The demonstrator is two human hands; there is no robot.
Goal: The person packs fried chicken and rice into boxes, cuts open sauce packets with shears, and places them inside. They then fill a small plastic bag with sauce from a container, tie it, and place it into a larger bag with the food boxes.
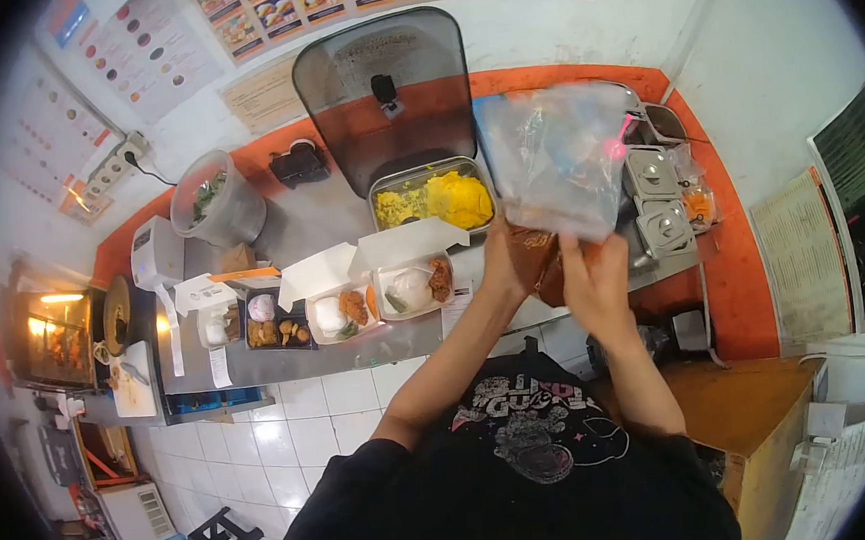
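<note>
A brown printed paper item [535, 255], perhaps a folded food wrapper or small carton, is held between my two hands in front of the counter. My left hand [501, 263] grips its left side, fingers partly hidden behind it. My right hand [599, 283] is closed on its right side, thumb and fingers near the upper edge. Just beyond the hands is a cloudy clear plastic bag [560, 156]. To the left of my left hand stands an open white meal box [415, 281] with rice and fried chicken.
Another white meal box [343, 314] and a dark tray [278, 321] of food line the counter's front edge. Behind is a metal pan [432, 200] of yellow food with its dark lid [385, 93] raised. Lidded steel containers [662, 226] stand at right, a plastic tub [215, 200] at left.
</note>
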